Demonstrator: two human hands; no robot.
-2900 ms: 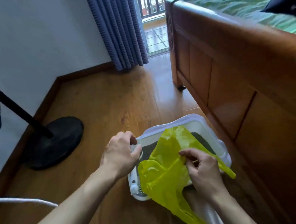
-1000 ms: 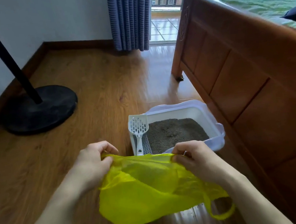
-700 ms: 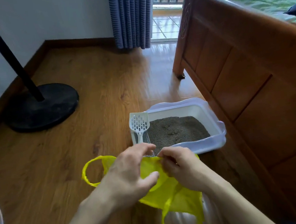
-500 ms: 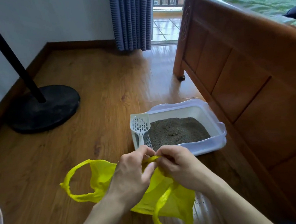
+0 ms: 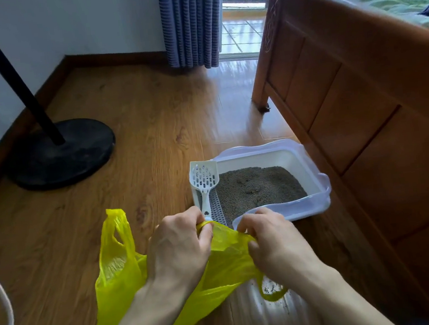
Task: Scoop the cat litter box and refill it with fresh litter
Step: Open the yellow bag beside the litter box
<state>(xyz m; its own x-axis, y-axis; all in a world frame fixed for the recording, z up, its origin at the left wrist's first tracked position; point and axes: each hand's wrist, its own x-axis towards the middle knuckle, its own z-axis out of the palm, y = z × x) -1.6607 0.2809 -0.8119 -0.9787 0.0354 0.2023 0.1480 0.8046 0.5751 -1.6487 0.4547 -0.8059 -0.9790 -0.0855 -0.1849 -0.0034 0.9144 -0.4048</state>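
A white litter box (image 5: 311, 164) with a pale lilac rim stands on the wooden floor beside the bed, holding grey litter (image 5: 258, 188). A white slotted scoop (image 5: 205, 183) lies along the box's left side, handle toward me. Just in front of the box I hold a yellow plastic bag (image 5: 118, 267). My left hand (image 5: 180, 248) and my right hand (image 5: 271, 238) each pinch the bag's top edge, a short stretch of plastic between them. One bag handle sticks up at the left, another hangs below my right wrist.
A wooden bed frame (image 5: 347, 100) runs along the right, close to the box. A black fan stand with a round base (image 5: 58, 152) stands at the left near the wall. Scattered litter grains (image 5: 274, 288) lie on the floor under my right wrist. A white cord (image 5: 4, 316) curves at the left edge.
The bag came off the litter box and down in front of it. My hands closed together on its top edge, then drew slightly apart, spreading the plastic; the left handle swung upright.
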